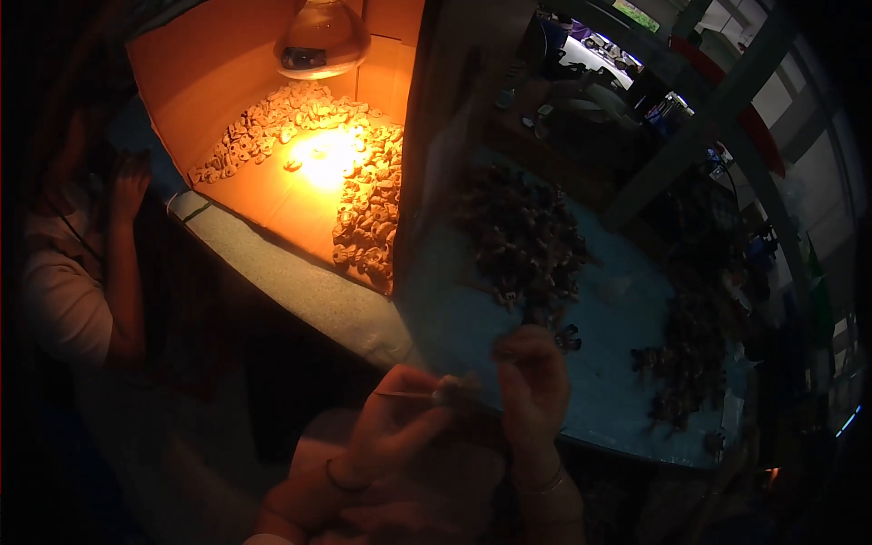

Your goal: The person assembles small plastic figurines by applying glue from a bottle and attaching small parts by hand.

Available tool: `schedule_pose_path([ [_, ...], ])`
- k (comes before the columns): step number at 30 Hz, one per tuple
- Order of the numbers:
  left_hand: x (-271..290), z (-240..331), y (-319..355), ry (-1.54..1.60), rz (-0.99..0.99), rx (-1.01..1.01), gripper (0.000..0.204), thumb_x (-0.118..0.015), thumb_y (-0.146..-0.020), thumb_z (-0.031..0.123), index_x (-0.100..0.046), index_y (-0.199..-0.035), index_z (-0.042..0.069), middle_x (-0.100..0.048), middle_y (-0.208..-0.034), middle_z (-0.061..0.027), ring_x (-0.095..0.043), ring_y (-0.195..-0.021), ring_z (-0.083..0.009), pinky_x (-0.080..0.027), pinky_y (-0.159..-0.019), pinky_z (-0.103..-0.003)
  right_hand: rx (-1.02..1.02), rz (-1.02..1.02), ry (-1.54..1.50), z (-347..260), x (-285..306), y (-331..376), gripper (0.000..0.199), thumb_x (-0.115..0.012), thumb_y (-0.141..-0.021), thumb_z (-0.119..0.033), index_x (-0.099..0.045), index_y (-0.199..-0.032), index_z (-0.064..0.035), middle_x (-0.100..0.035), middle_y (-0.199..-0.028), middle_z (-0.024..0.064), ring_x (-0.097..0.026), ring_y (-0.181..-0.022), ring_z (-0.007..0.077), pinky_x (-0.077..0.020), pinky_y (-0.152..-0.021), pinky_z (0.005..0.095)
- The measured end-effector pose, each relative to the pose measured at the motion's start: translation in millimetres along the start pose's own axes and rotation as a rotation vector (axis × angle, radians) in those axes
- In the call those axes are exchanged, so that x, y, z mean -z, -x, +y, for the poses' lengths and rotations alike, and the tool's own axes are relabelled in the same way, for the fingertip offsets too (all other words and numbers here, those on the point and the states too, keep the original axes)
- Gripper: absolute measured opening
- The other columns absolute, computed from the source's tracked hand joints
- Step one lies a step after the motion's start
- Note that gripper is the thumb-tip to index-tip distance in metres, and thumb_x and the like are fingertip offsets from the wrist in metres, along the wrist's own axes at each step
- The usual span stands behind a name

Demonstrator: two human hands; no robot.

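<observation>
Low in the middle of the view, my left hand [400, 422] is closed with thumb and fingers pinched. A thin, light-coloured stick [404, 394] runs across its fingers, and a small pale piece [447, 392] shows at the fingertips; dim light and blur hide its kind. My right hand [533, 381] is raised to the right of it, apart, its thumb and fingers drawn together. Whatever those fingers hold, if anything, is too dark to make out. A little beyond the right hand lies a dark pile of small figure-like pieces [527, 241].
A lit lamp bulb [322, 41] hangs inside an open cardboard box [272, 204] holding many small pale ring-like pieces [368, 218]. Another dark pile [686, 354] lies on the blue tabletop [599, 363] at right. A person [77, 282] is at the left.
</observation>
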State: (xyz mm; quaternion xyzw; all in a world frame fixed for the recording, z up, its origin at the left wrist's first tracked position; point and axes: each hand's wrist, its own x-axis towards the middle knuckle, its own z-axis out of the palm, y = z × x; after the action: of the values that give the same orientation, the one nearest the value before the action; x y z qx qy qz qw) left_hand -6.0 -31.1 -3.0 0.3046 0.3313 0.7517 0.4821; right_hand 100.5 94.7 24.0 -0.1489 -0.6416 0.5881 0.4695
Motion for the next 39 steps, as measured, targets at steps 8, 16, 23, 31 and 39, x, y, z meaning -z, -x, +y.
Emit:
schedule_pose_path([
  [8,-11,-2,-1,0.06,-0.089,0.128,0.025,-0.057,-0.086,0.004,-0.043,-0.106,0.0,-0.06,-0.102,-0.0146,-0.06,-0.093,-0.0166,-0.049,-0.078,-0.028,0.218,-0.2,0.31,-21,22,-2,0.025,-0.062,-0.069,0.007,-0.058,-0.093,-0.0024,-0.058,-0.091,0.0105,-0.058,-0.081,0.0203,-0.0445,-0.071,0.0294],
  [16,-15,-2,-1,0.141,-0.127,0.15,0.023,-0.053,-0.087,0.004,-0.041,-0.107,0.0,-0.059,-0.107,-0.0197,-0.06,-0.094,-0.0208,-0.05,-0.078,-0.032,0.343,-0.245,0.508,-26,28,1,0.028,-0.065,-0.068,0.008,-0.063,-0.094,-0.0033,-0.062,-0.088,0.0105,-0.061,-0.077,0.0215,-0.0478,-0.065,0.0284],
  [23,-16,-1,2,0.17,-0.13,0.165,0.021,-0.052,-0.088,0.007,-0.042,-0.106,0.002,-0.058,-0.106,-0.0208,-0.059,-0.089,-0.0206,-0.049,-0.075,-0.033,0.266,-0.177,0.392,-26,24,9,0.026,-0.067,-0.066,0.007,-0.061,-0.09,-0.0024,-0.063,-0.088,0.0125,-0.062,-0.077,0.0233,-0.0499,-0.066,0.0297],
  [31,-16,0,8,0.46,-0.06,0.414,0.025,-0.054,-0.085,0.013,-0.04,-0.104,0.004,-0.057,-0.1,-0.0236,-0.059,-0.086,-0.0272,-0.049,-0.069,-0.035,0.444,-0.307,0.512,-29,29,4,0.031,-0.068,-0.061,0.007,-0.06,-0.089,-0.0025,-0.063,-0.091,0.0133,-0.062,-0.079,0.0273,-0.0505,-0.066,0.0316],
  [39,-15,1,12,0.095,-0.06,0.227,0.024,-0.053,-0.084,0.01,-0.041,-0.104,0.005,-0.057,-0.099,-0.0225,-0.059,-0.085,-0.0272,-0.049,-0.069,-0.036,0.473,-0.355,0.525,-30,31,2,0.032,-0.067,-0.061,0.008,-0.06,-0.091,-0.0036,-0.063,-0.092,0.0121,-0.062,-0.079,0.0264,-0.0506,-0.066,0.0318],
])
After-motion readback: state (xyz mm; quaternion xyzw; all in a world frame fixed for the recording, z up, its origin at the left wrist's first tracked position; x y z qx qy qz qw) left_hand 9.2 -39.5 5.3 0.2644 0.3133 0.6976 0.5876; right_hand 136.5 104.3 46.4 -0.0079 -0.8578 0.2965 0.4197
